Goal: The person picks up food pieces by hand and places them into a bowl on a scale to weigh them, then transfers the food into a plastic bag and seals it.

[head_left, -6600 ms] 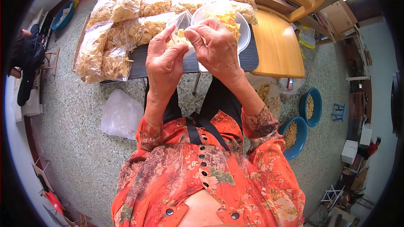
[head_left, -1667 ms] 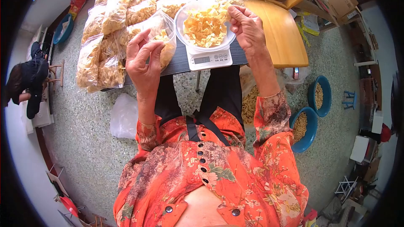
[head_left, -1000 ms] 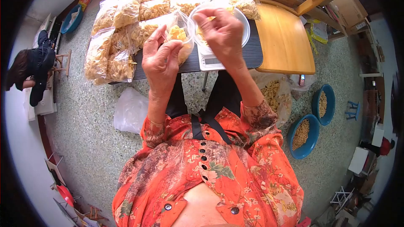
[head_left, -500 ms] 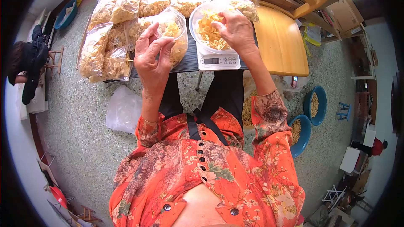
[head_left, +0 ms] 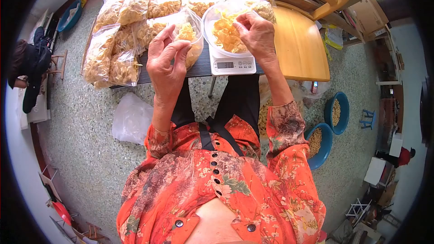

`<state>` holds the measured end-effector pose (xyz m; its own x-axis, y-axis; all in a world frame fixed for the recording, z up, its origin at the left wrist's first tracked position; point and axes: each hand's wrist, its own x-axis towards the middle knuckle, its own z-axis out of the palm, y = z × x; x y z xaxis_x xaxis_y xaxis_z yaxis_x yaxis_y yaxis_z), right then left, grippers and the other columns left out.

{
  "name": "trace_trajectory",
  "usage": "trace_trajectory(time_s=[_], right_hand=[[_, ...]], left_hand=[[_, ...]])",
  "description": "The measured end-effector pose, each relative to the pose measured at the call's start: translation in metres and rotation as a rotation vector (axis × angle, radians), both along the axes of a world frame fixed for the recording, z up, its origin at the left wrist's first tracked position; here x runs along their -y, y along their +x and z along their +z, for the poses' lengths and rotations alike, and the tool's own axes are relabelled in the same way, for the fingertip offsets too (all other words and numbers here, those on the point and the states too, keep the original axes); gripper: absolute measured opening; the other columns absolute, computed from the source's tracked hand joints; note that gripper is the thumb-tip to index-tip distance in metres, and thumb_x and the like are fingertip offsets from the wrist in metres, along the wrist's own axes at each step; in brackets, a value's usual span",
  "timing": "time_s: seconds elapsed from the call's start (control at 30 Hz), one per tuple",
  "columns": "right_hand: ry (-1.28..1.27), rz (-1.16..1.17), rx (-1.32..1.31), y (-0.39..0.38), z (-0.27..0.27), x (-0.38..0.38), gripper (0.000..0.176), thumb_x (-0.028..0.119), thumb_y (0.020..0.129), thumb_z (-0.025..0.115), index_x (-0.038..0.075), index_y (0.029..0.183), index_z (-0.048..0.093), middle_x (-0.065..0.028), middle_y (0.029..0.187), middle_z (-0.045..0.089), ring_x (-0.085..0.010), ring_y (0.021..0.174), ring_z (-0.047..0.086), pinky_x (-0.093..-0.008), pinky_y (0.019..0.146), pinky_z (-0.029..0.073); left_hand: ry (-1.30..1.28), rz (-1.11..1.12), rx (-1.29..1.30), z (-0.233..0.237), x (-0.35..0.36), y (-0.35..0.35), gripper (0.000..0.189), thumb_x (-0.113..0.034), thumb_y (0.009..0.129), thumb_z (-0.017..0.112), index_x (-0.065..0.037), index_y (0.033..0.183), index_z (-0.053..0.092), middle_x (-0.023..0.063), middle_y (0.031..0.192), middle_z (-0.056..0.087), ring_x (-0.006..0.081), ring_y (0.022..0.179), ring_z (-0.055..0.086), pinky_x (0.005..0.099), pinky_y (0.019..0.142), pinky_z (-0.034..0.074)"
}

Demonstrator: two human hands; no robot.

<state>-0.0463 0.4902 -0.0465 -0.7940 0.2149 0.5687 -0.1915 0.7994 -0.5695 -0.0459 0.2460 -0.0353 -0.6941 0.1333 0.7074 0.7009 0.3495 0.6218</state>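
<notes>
My right hand [head_left: 257, 34] is over a white bowl [head_left: 208, 31] of thin, pale yellow dried flakes [head_left: 226, 38], thumb and fingertips pinched together. The bowl stands on a white kitchen scale [head_left: 235, 64] with a small grey display. To its left is an open clear plastic bag [head_left: 193, 52], partly filled with the same flakes. My left hand [head_left: 166, 58] is raised at that bag's near left side, with thumb and forefinger pinched and the other fingers loosely curved. What either pinch holds is too small to make out.
Filled clear bags [head_left: 169, 7] crowd the dark table's back and left. A wooden chair [head_left: 298, 40] adjoins it on the right. On the floor are blue basins [head_left: 338, 113] with light pieces and a crumpled plastic bag [head_left: 132, 117]. A person [head_left: 31, 70] is at far left.
My right hand stays over the bowl, its fingers drawn closer together. My left hand has barely moved beside the open bag. The whole view has shifted slightly.
</notes>
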Motion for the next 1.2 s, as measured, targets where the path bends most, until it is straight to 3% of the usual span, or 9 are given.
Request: trace_trajectory(time_s=[0.13,0.27,0.4,0.57,0.7,0.8,0.9,1.1,1.2], right_hand=[[-0.337,-0.036,-0.010,0.003,0.005,-0.005,0.014,0.013,0.087,0.077,0.002,0.091,0.072,-0.0056,0.077,0.072,-0.0106,0.065,0.067,-0.0267,0.060,0.055],[-0.644,0.082,0.086,0.006,0.007,-0.011,0.014,0.012,0.090,0.076,0.000,0.092,0.071,-0.0040,0.078,0.071,-0.0066,0.065,0.065,-0.0215,0.056,0.055],[-0.691,0.122,0.090,0.005,0.004,-0.011,0.015,0.013,0.090,0.077,0.000,0.092,0.070,-0.0036,0.077,0.071,-0.0071,0.064,0.065,-0.0224,0.057,0.056],[-1.019,0.152,0.024,0.000,0.007,-0.008,0.017,0.014,0.090,0.077,0.001,0.095,0.069,-0.0042,0.080,0.070,-0.0090,0.065,0.066,-0.0234,0.059,0.059],[-0.942,0.137,0.068,-0.003,0.000,-0.009,0.017,0.014,0.089,0.078,0.001,0.095,0.069,-0.0047,0.081,0.070,-0.0092,0.066,0.067,-0.0238,0.060,0.059],[-1.370,0.228,0.012,-0.003,-0.001,-0.018,0.015,0.011,0.091,0.075,0.003,0.101,0.067,-0.0033,0.083,0.069,-0.0102,0.065,0.067,-0.0250,0.061,0.061],[-1.589,0.264,-0.059,-0.001,0.003,-0.018,0.014,0.009,0.092,0.074,0.004,0.101,0.065,-0.0028,0.082,0.067,-0.0105,0.065,0.066,-0.0252,0.060,0.061],[-1.362,0.270,-0.138,0.014,0.036,0.026,0.016,0.009,0.090,0.076,0.001,0.099,0.064,-0.0038,0.080,0.067,-0.0095,0.066,0.066,-0.0250,0.059,0.060],[-0.880,0.152,-0.184,0.022,0.046,0.060,0.019,0.012,0.090,0.077,0.000,0.095,0.063,-0.0052,0.081,0.068,-0.0083,0.066,0.065,-0.0237,0.057,0.056]], left_hand=[[-0.018,-0.013,-0.020,-0.005,-0.005,0.001,0.017,0.004,0.078,0.078,-0.002,0.093,0.076,0.0169,0.124,0.066,0.0272,0.109,0.066,0.0353,0.095,0.053],[-0.032,-0.030,-0.020,-0.006,-0.007,0.001,0.018,0.005,0.077,0.078,-0.002,0.093,0.076,0.0177,0.125,0.065,0.0281,0.110,0.065,0.0360,0.095,0.053],[-0.033,-0.033,-0.044,-0.006,-0.009,0.001,0.018,0.005,0.076,0.078,-0.002,0.093,0.075,0.0172,0.124,0.066,0.0279,0.109,0.066,0.0360,0.094,0.054],[-0.062,-0.017,-0.041,-0.005,-0.007,0.002,0.018,0.004,0.076,0.079,-0.002,0.093,0.076,0.0162,0.123,0.066,0.0275,0.108,0.066,0.0355,0.093,0.054],[-0.041,-0.029,-0.038,-0.006,-0.007,0.002,0.017,0.004,0.077,0.079,-0.002,0.092,0.076,0.0158,0.123,0.066,0.0274,0.108,0.066,0.0353,0.094,0.054],[-0.054,-0.024,-0.028,-0.004,-0.007,0.002,0.017,0.005,0.077,0.078,-0.002,0.092,0.076,0.0167,0.124,0.066,0.0281,0.109,0.066,0.0356,0.096,0.053],[-0.013,-0.060,-0.010,-0.008,-0.007,0.001,0.016,0.004,0.080,0.077,-0.001,0.095,0.076,0.0164,0.127,0.065,0.0258,0.113,0.066,0.0346,0.098,0.051],[-0.019,-0.062,0.005,-0.006,-0.009,0.003,0.016,0.004,0.080,0.077,-0.002,0.095,0.076,0.0176,0.128,0.065,0.0265,0.113,0.066,0.0347,0.098,0.051],[0.015,-0.070,-0.004,-0.007,-0.009,0.002,0.016,0.003,0.078,0.078,-0.002,0.093,0.076,0.0194,0.128,0.064,0.0287,0.113,0.065,0.0366,0.098,0.052]])
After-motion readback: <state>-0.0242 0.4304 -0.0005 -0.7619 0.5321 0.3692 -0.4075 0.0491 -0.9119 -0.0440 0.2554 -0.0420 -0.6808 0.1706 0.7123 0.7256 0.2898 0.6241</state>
